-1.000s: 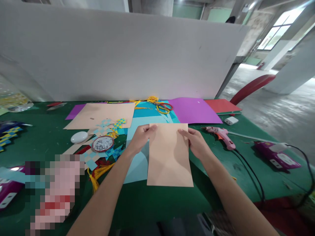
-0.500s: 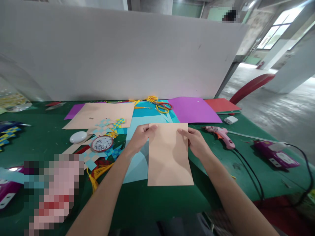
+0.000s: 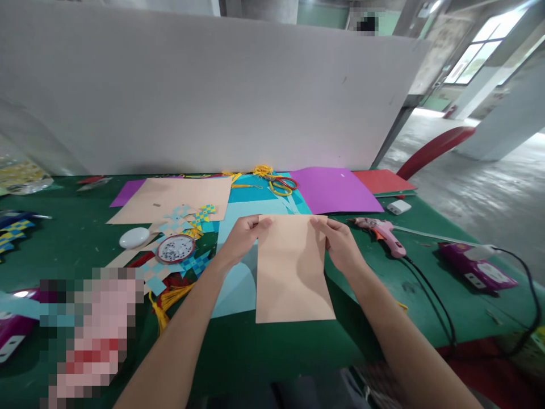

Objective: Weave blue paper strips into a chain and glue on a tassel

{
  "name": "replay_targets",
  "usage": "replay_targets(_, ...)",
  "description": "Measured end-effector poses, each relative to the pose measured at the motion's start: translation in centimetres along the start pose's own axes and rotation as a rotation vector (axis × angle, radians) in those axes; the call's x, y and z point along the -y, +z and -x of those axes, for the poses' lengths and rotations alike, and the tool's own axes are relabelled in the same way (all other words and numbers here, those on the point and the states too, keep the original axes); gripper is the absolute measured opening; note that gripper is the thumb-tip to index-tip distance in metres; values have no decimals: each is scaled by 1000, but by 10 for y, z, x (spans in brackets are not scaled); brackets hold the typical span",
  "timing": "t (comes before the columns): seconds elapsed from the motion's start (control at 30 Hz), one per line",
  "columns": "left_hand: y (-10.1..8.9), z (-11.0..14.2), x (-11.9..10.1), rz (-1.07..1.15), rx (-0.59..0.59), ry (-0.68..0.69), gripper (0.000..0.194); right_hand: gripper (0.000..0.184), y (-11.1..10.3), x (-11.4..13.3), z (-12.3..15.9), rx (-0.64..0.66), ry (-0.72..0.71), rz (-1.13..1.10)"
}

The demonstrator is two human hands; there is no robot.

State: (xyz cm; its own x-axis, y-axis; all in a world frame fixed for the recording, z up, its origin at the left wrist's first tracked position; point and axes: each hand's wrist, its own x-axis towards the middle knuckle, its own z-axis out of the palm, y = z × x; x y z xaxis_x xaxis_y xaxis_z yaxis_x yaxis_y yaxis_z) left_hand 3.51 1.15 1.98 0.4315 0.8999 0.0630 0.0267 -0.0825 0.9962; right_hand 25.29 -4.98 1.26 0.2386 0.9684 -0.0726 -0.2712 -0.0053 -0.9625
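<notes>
A peach-coloured sheet of paper (image 3: 293, 272) is held up over the green table in front of me. My left hand (image 3: 247, 236) pinches its upper left corner, thumb on the near face. At the upper right corner, my right hand (image 3: 338, 238) grips it the same way. The fingers behind the sheet are hidden. Under and beyond it lies light blue paper (image 3: 232, 295), partly covered by the sheet and my left arm. Scissors with red and yellow handles (image 3: 281, 184) rest farther back on blue paper.
A pink glue gun (image 3: 389, 236) lies right of my right hand, its cord running past a purple power strip (image 3: 477, 270). Purple card (image 3: 336, 190) and red card (image 3: 383, 180) lie behind. To the left are a round dish of small beads (image 3: 176, 249), woven paper pieces and yellow tassels (image 3: 174, 295).
Both hands still hold the peach sheet in nearly the same place. Its top edge has shifted very slightly. In the background, a blurred dark shape above the partition has moved left.
</notes>
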Motion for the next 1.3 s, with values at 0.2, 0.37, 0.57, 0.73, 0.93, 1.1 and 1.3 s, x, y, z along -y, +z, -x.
replay_targets(0.2, 0, 1, -2, 24, 3, -11, 37, 26, 0, 0, 0, 17, -10, -10)
replay_targets(0.37, -1, 1, -1, 36, 13, 2, 39, 27, -1, -1, -1, 19, 11, -10)
replay_targets(0.57, -2, 0, 1, 32, 28, 15, 37, 31, -2, -1, -2, 16, 27, -9)
replay_targets(0.73, -3, 1, 0, 34, 33, 10, 39, 32, -1, 0, -2, 12, 41, -13)
replay_targets(0.93, -1, 1, -3, 4, -10, 19, 39, 34, -2, -1, -2, 34, 45, -39)
replay_targets(1.1, 2, 2, -9, -146, -150, 35, 41, 40, 1, -1, -1, 45, 27, -23)
replay_targets(1.3, -1, 1, -8, -246, -206, 109, 42, 40, 1, 1, 0, 90, 69, 83)
